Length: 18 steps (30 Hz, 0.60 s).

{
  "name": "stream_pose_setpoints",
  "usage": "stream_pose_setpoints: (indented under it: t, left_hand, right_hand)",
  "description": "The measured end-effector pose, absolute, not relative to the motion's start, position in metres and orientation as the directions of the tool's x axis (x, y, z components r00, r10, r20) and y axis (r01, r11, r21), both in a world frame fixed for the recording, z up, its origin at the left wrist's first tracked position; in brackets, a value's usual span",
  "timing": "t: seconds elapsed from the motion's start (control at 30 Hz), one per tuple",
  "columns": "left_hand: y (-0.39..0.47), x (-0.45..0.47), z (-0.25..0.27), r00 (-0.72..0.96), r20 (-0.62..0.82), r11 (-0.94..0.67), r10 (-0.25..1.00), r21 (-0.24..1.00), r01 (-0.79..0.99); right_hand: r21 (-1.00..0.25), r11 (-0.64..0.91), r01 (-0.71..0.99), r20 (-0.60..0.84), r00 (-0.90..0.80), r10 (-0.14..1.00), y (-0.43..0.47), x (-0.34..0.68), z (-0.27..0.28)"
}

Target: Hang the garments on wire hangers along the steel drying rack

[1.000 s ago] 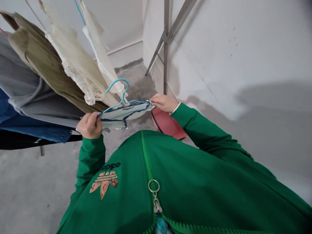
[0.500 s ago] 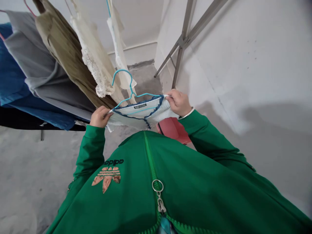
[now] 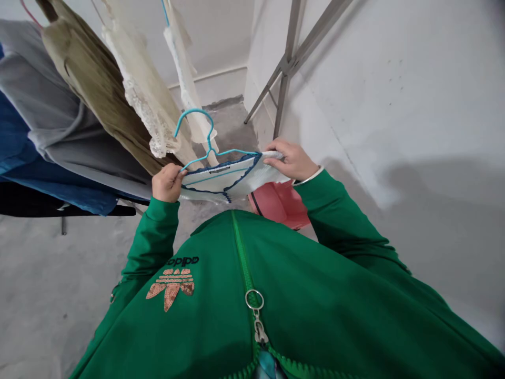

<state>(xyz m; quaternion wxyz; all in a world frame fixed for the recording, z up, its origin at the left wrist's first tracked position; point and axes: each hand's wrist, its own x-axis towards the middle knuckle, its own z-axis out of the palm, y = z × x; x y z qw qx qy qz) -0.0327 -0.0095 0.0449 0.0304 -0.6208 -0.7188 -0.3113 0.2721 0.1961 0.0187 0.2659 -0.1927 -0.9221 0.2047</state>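
Note:
A white top [image 3: 240,177] with a wavy dark blue neckline trim hangs on a blue clothes hanger [image 3: 210,138] in front of me. My left hand [image 3: 167,182] is closed on the top's shoulder at one end of the hanger. At the other shoulder, my right hand [image 3: 291,159] pinches the white fabric between thumb and fingers. The hanger's hook points up and away from me, hooked on nothing. A dark label shows inside the neckline. The lower part of the top is hidden behind my green jacket.
On the left hang several garments: a grey one [image 3: 59,100], an olive one [image 3: 90,79], a cream lace one [image 3: 138,89] and a white one [image 3: 185,79]. A metal stand [image 3: 287,66] leans by the right wall. A red container [image 3: 276,204] sits on the floor below.
My left hand has shifted slightly right and up, bunching closer to the hanger's end. The right hand's fingers have straightened somewhat along the shoulder. The neckline tilts more.

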Motion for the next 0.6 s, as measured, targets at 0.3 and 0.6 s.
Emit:
stream_pose_setpoints:
  t: [0.3, 0.6]
  left_hand:
    - [-0.014, -0.046, 0.059, -0.258, 0.524, 0.049, 0.812, 0.379, 0.924]
    - [-0.014, -0.035, 0.065, -0.091, 0.526, -0.076, 0.846, 0.287, 0.955]
  right_hand:
    - [-0.512, 0.798, 0.317, 0.22, -0.85, 0.479, 0.216, 0.313, 0.0]
    - [-0.625, 0.773, 0.105, 0.291, -0.888, 0.356, 0.191, 0.29, 0.03]
